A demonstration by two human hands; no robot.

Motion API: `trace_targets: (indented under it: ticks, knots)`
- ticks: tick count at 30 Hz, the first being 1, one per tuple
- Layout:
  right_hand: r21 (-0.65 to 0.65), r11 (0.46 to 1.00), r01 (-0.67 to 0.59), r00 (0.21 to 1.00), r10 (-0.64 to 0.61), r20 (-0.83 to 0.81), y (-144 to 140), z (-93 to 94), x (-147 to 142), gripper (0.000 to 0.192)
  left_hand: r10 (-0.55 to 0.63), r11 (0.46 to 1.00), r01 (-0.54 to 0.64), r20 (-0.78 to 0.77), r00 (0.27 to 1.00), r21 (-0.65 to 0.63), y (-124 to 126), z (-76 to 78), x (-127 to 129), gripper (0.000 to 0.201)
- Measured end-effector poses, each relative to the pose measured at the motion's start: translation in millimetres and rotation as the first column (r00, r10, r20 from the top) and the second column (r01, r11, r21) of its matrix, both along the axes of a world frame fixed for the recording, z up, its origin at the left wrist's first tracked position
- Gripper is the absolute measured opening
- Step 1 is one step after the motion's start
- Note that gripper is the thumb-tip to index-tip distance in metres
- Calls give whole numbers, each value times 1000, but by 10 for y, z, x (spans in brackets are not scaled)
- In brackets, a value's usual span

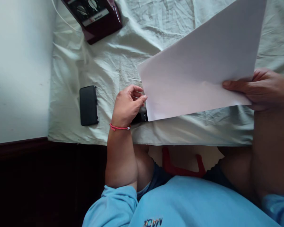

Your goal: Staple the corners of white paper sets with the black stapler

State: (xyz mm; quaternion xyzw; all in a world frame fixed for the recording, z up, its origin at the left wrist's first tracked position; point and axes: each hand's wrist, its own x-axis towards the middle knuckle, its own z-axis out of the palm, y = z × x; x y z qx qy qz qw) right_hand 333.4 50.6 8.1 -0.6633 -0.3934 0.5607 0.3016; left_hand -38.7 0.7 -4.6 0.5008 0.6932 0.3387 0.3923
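A large white sheet of paper (198, 66) is held up above a pale green cloth (113, 63) that covers the table. My right hand (257, 88) grips the sheet's right lower edge, thumb on top. My left hand (127, 105), with a red thread band on the wrist, has its fingers curled at the sheet's lower left corner, touching its edge. Under that hand lies a small black object (140, 118), mostly hidden by the hand and the paper.
A black phone (88, 105) lies flat on the cloth left of my left hand. A dark red box (97, 19) with a label stands at the back left, a white cable beside it. The cloth's front edge hangs over the table near my knees.
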Motion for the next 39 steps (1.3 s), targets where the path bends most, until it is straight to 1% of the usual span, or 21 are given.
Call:
trace_targets:
  ticks: [2,5,8,13,17,20,22,24,29,33,35,39]
  knots:
    - [-16,1000,11,1000,-11,9,1,16,-12,37,-14,1000,15,-14,1000,4,-3,-14,-10,15]
    - [-67,997,43,999,-43,5,-9,83,-76,29,-17,1000,17,-39,999,1,-2,-4,-1,12]
    - [-72,996,47,999,-48,-14,-18,127,-131,26,-19,1000,20,-71,997,5,0,26,20,8]
    - [-32,999,6,998,-8,-57,-12,85,-137,28,-15,1000,16,-85,996,12,4,53,38,5]
    - [-47,998,45,999,-45,8,-10,42,-143,33,-20,999,23,-89,996,23,4,68,55,8]
    - [-27,999,41,999,-40,16,-9,9,-135,39,-13,1000,14,-101,995,12,3,74,83,6]
    - [-10,1000,21,1000,-21,-16,-7,-16,-119,40,-4,1000,6,-144,990,13,4,65,104,6]
    - [-3,1000,13,999,-13,-34,-2,-36,-101,38,-4,999,13,-219,976,36,7,46,120,7]
    - [-13,1000,-1,1000,1,14,3,-43,-89,40,-29,996,60,-380,925,72,-4,-4,176,12]
    - [-20,999,29,1000,-29,-1,-2,-15,-132,38,71,989,8,-515,854,149,-63,-35,286,14]
    - [-26,999,39,999,-39,13,-3,-4,-156,39,94,985,-1,-534,841,171,-94,-52,333,13]
    - [-30,999,23,999,-22,44,-3,24,-193,36,67,986,28,-538,840,166,-99,-61,332,14]
